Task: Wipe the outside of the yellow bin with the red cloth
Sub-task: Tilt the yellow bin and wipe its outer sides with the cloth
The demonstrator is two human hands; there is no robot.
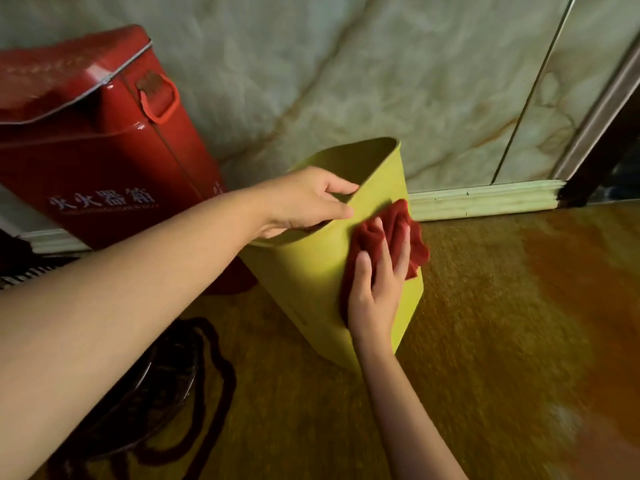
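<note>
The yellow bin (311,282) stands on the floor near the wall, tilted a little, its open top facing up and left. My left hand (304,199) grips the near rim, fingers curled over the edge into the opening. The crumpled red cloth (394,230) lies against the bin's right outer face. My right hand (375,292) presses flat on the cloth with fingers spread, holding it to the bin's side. Part of the cloth is hidden under that palm.
A tall red metal box (100,147) with white characters and a side handle leans at the left, close behind the bin. A marble wall (346,71) with a pale baseboard (485,199) runs behind. A dark coiled cord (194,386) lies on the floor at lower left.
</note>
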